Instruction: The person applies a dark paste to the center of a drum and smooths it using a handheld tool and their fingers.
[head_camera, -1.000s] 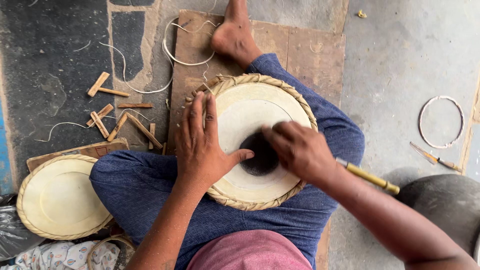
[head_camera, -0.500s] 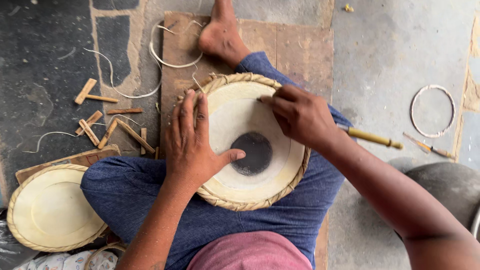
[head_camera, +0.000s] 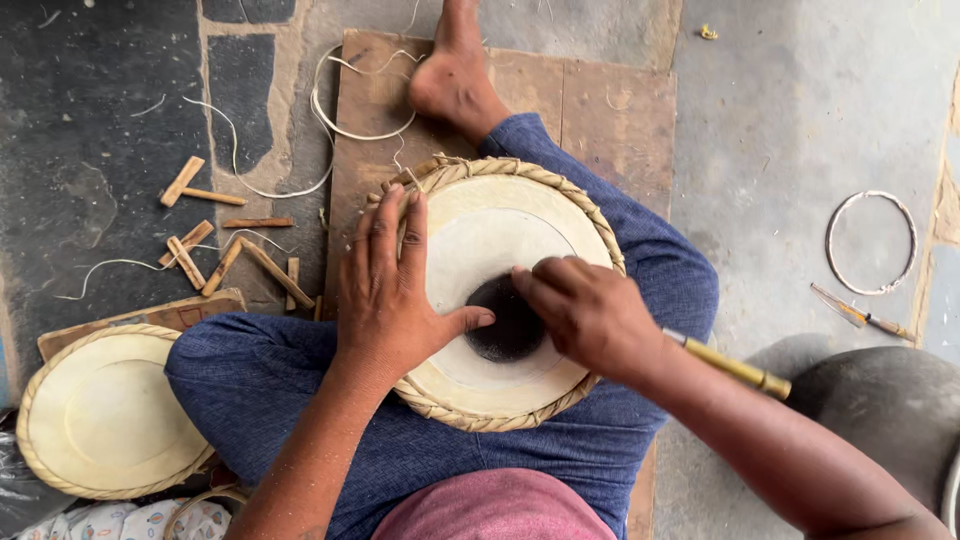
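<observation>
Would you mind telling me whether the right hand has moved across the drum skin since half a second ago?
Yes. The right hand has come back from the far rim of the drum toward the body, onto the black spot at the centre.

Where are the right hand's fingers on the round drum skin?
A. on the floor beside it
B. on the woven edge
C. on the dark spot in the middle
C: the right hand has its fingertips on the edge of the dark spot at the middle of the skin.
</observation>
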